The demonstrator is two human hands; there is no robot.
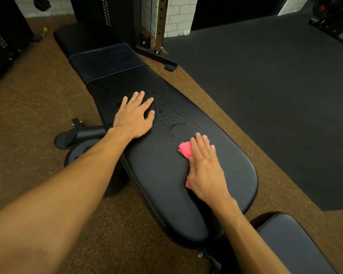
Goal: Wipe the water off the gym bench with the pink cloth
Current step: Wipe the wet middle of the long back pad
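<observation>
A long black padded gym bench [156, 175] runs from the near right to the far left. Water droplets [174, 115] and a wet ring lie on its middle part. My right hand [205, 167] presses flat on the folded pink cloth [185, 150] on the bench's right side, just short of the wet ring; the cloth shows at my fingers and again by my thumb. My left hand [135, 115] rests flat with spread fingers on the pad's left side, next to the droplets.
A second black pad [289, 244] sits at the near right. Bench wheels and a leg [77, 135] stick out on the left. A rack base [156, 54] stands beyond the bench. Brown carpet surrounds it, with a dark rubber mat [275, 95] on the right.
</observation>
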